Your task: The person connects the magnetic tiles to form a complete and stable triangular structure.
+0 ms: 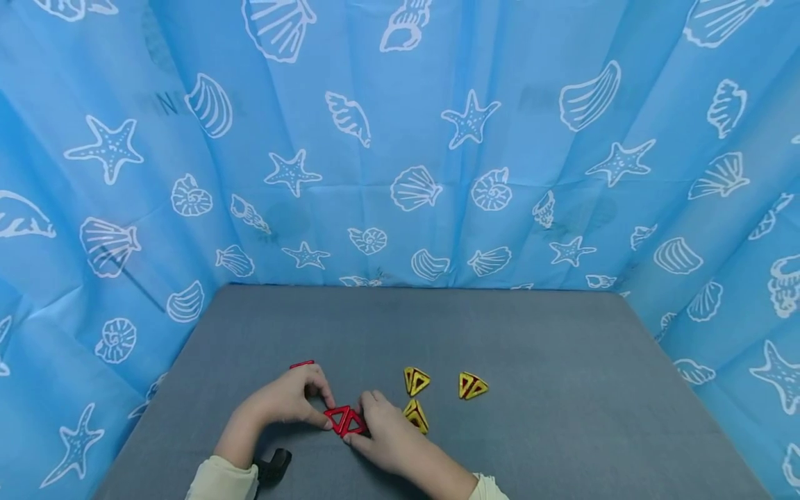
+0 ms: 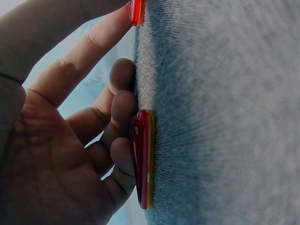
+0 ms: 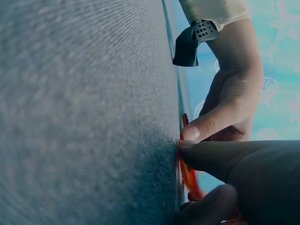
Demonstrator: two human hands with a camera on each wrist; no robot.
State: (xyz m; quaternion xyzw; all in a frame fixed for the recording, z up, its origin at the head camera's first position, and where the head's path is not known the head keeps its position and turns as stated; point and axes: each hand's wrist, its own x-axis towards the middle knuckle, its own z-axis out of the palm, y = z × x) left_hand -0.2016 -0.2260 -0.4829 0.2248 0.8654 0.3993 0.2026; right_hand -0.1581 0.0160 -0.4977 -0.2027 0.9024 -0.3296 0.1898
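Two red triangular frame tiles [image 1: 338,416] lie edge to edge on the grey table, between the hands. My left hand [image 1: 284,399] pinches the left one between thumb and index finger. The right hand [image 1: 390,432] grips the right red tile [image 1: 353,423] with its thumb on the near side and fingers on the far side. In the right wrist view, a red tile [image 3: 189,177] shows edge-on between the fingertips. Another red tile [image 1: 302,364] lies partly hidden behind the left hand; in the left wrist view, a dark red tile [image 2: 142,159] sits beside the curled outer fingers.
Yellow triangular tiles sit in pairs right of the hands: a far pair [image 1: 416,380], a right pair [image 1: 473,385] and a nearer group [image 1: 415,416] partly behind the right hand. A blue shell-print curtain [image 1: 400,160] surrounds the grey table [image 1: 562,403]. A black wrist device [image 1: 273,467] is by the left sleeve.
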